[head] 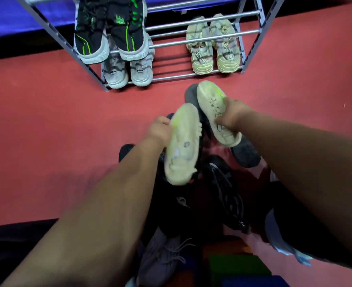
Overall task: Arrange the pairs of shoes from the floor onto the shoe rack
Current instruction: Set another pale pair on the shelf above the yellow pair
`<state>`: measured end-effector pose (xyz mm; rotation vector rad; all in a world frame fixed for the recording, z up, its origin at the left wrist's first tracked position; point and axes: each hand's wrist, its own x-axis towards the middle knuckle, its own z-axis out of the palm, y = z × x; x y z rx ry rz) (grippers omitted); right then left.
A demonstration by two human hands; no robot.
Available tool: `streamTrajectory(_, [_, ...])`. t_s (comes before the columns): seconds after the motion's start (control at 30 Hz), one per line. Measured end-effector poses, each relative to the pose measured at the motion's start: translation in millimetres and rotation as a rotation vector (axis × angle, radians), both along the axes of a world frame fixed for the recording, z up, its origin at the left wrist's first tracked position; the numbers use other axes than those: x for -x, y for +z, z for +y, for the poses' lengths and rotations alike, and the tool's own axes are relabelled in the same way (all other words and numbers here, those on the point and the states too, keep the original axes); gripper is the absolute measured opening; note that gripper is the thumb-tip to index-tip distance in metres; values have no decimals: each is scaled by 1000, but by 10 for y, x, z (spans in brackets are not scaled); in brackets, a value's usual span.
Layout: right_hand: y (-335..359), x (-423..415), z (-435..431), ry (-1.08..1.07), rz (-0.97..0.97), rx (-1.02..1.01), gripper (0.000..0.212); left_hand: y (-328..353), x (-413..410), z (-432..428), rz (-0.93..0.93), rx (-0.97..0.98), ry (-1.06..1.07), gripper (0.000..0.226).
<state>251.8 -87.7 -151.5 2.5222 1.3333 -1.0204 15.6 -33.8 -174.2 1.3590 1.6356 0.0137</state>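
Here, a shoe is gripped by the left hand, its mate by the right hand. The rack is seen at twelve o'clock.

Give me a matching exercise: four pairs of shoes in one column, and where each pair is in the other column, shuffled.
1. black and green pair
2. beige pair
3. pale grey pair
4. pale-soled pair

A. shoe rack, bottom tier, right
B. one in the left hand, one in the right hand
C. higher tier, left
D. bottom tier, left

Pairs: 1-C, 2-A, 3-D, 4-B
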Motion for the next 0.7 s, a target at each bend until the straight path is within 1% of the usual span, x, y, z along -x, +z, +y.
streamTrajectory(0.03, [-20,1,-24,10,-1,16,97,30,58,73,33,-83,41,23])
streamTrajectory(0.1, [-49,45,-89,18,-21,47,122,85,139,167,83,-141,87,34])
streamTrajectory(0.17, [-78,136,-166,22,-60,80,140,118,171,193,127,-95,20,43])
streamTrajectory(0.2, [-89,187,-207,30,-87,96,146,127,173,167,146,-36,-26,52])
streamTrajectory(0.23, [-103,238,-246,40,-118,112,150,135,173,112,150,44,-54,66])
streamTrajectory(0.27, [-114,281,-276,48,-152,127,153,146,170,30,151,118,-69,83])
streamTrajectory(0.33, [-166,368,-321,25,-211,164,155,164,181,-119,195,186,-116,114])
streamTrajectory(0.4, [-233,462,-361,-36,-255,178,147,154,192,-221,256,210,-176,133])
streamTrajectory(0.43, [-262,498,-369,-58,-275,161,139,127,189,-238,299,224,-210,137])
streamTrajectory(0.47, [-273,520,-370,-71,-289,131,130,146,177,-255,357,225,-246,135])
streamTrajectory(0.5, [-268,528,-360,-77,-291,103,122,145,164,-259,417,219,-269,128])
streamTrajectory(0.53, [-248,527,-342,-80,-284,86,118,149,160,-253,445,200,-274,115])
streamTrajectory(0.6, [-166,502,-292,-101,-236,74,115,170,170,-247,397,174,-190,79])
streamTrajectory(0.63, [-125,485,-267,-121,-209,60,111,207,182,-249,357,154,-158,67])
streamTrajectory(0.7, [-19,461,-228,-175,-168,26,101,335,188,-237,288,147,-149,56])
